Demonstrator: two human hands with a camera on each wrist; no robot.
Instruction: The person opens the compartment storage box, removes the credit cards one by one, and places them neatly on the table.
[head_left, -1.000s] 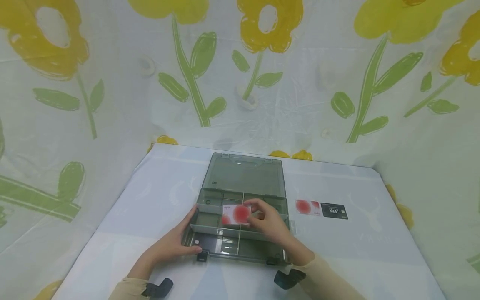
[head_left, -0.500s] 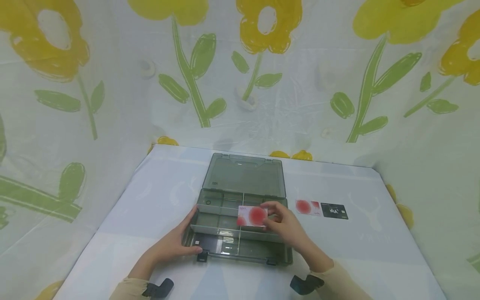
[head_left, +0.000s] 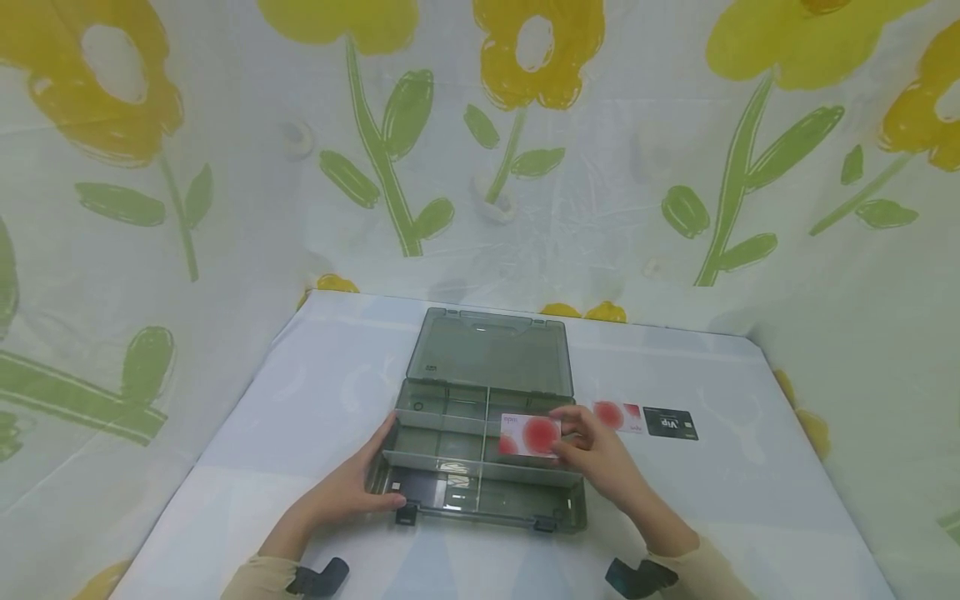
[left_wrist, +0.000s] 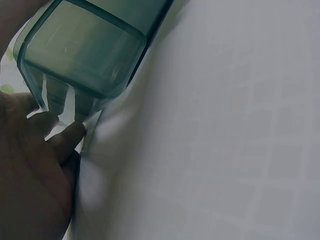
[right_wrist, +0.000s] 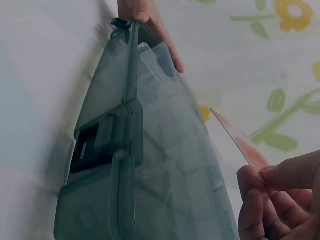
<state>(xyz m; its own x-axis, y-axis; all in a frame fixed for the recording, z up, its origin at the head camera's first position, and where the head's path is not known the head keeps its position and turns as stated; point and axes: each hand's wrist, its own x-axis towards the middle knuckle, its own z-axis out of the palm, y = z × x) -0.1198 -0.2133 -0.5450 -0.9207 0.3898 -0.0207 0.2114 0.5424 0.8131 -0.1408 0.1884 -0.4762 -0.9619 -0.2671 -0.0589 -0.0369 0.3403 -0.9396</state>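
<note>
An open, clear grey-green compartment box (head_left: 487,523) lies on the table with its lid (head_left: 491,354) folded back. My left hand (head_left: 341,487) holds its front left corner, thumb at the front edge and fingers along the side; the left wrist view shows those fingers (left_wrist: 67,140) against the wall. Above the right middle compartment, my right hand (head_left: 600,458) pinches a white card with red circles (head_left: 531,435) by its right edge. In the right wrist view the card (right_wrist: 237,142) appears nearly edge-on. A dark card (head_left: 412,483) with a small light square lies in the front left compartment.
Right of the box, another red-and-white card (head_left: 618,415) lies beside a black VIP card (head_left: 670,423). Black latches (head_left: 406,515) stick out from the box's front. A flower-patterned curtain (head_left: 600,183) rises behind and beside the white table (head_left: 735,500).
My right hand has moved right with the pinched card, from the box's middle to over its right compartments. The left hand stays at the box's corner.
</note>
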